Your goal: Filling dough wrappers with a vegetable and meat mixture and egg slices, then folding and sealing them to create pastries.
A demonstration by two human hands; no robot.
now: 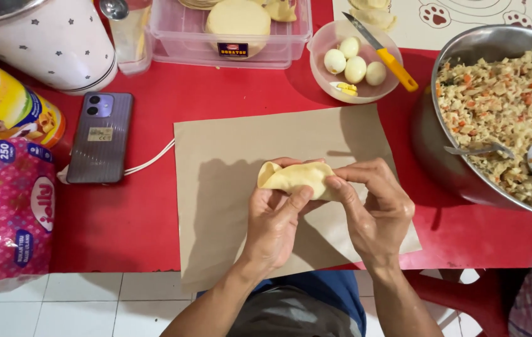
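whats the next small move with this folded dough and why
Probably pinch along the open edge: both hands, left hand and right hand, hold the folded dough above the brown paper, and its left end looks gaping, not yet sealed.

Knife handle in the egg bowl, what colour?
Orange-yellow. The knife rests across the pink bowl of peeled eggs; head view shows it clearly.

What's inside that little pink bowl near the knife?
The pink bowl holds four whole peeled boiled eggs and a cut piece of egg showing yellow yolk. A yellow-handled knife rests across the rim. The bowl's bottom beneath the eggs is hidden.
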